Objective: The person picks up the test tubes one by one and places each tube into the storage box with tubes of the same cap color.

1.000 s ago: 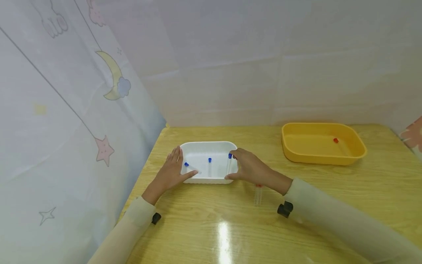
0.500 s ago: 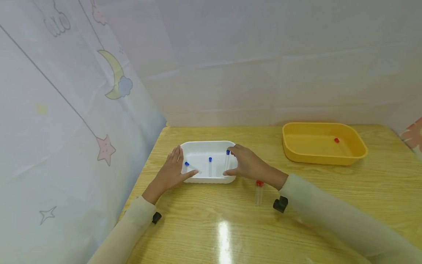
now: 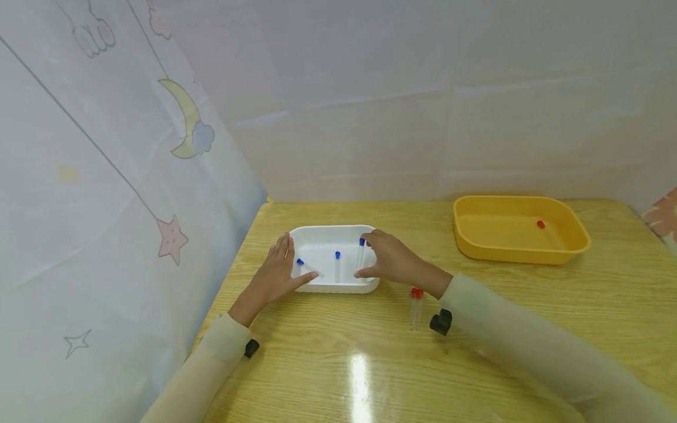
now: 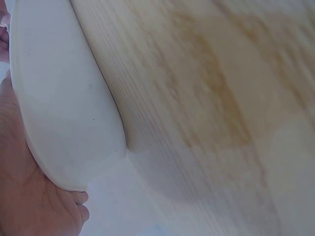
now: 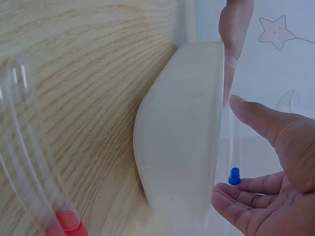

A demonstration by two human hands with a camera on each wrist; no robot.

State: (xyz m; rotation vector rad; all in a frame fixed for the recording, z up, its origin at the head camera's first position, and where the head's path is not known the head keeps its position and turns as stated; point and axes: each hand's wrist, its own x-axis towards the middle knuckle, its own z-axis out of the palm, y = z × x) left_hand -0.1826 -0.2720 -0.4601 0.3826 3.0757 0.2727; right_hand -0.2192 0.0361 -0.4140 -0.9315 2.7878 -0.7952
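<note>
A white tray (image 3: 333,289) stands on the table with two blue-capped test tubes in it, one slanted at the left (image 3: 300,262) and one in the middle (image 3: 338,256). My left hand (image 3: 272,282) rests at the tray's left end, fingers fairly straight along the rim and thumb across the front edge. Over the tray's right end, my right hand (image 3: 394,258) holds another blue-capped test tube (image 3: 361,254) endwise. In the right wrist view its blue cap (image 5: 235,176) is against the fingers, with the thumb at the other end.
Two red-capped test tubes (image 3: 416,310) lie side by side on the table near my right forearm. A yellow tray (image 3: 508,254) at the back right has a red-capped test tube (image 3: 541,224) inside. Printed cloth (image 3: 359,147) hangs behind and to the left.
My right hand has shifted slightly left and away from me with the test tube, showing more of the red caps beside the forearm. My left hand has stayed put.
</note>
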